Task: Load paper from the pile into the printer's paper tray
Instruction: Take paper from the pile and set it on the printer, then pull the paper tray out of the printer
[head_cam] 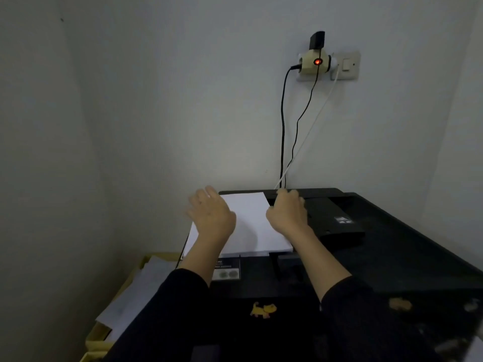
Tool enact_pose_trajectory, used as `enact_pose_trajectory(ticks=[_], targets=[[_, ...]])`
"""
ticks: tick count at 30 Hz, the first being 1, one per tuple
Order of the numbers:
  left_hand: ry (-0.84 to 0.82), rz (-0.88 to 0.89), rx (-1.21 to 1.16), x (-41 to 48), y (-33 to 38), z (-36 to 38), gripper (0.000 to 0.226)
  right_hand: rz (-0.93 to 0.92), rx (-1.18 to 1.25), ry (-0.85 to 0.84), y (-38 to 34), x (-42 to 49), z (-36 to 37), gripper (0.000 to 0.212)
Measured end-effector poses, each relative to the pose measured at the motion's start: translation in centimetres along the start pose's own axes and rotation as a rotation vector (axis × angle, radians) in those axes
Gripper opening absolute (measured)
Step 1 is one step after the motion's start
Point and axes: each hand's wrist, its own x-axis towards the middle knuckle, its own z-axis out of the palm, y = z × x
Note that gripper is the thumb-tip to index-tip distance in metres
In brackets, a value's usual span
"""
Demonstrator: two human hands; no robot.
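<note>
1. Looks like the seating step: paper (251,226) lying in the tray (240,191) atop the printer (379,257).
2. Left hand (211,215) spread flat on the sheets' left side, blurred.
3. Right hand (287,212) curled at the right edge; cannot tell whether pinching paper or guide.
4. Next, probably: square the edges, slide fully down, snug the guide without buckling.
5. More sheets in the pile (136,291), lower left.

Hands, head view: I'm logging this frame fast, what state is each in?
Left hand: open, fingers straight, on the left edge of the paper stack.
Right hand: fingers curled at the stack's right edge; hold cannot be told.
</note>
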Motion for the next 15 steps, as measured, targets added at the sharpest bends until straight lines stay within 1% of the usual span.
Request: enact_pose_trajectory(ticks=[3,6,8,11,13,15], targets=[[0.167,0.154,-0.160,-2.3,1.7,-0.4,0.064,-0.069,0.099,0.150,1.2,-1.5,-1.4,0.043],[0.246,0.235,-0.260,-5.8,3.2,-0.2,0.067,-0.109,0.161,0.298,3.3,-3.7,-2.7,0.047],[0.238,0.254,-0.298,-8.3,4.0,0.2,0.067,-0.120,0.207,0.366,5.2,-5.5,-3.1,0.047],[0.184,0.265,-0.330,-12.3,4.9,1.2,0.066,-0.104,0.251,0.452,8.2,-8.5,-3.2,0.043],[0.177,0.290,-0.336,-15.0,4.9,2.1,0.064,-0.114,0.236,0.529,10.1,-10.8,-2.8,0.040],[0.209,0.317,-0.341,-17.8,4.4,3.3,0.059,-0.128,0.193,0.598,12.0,-13.4,-1.9,0.037]])
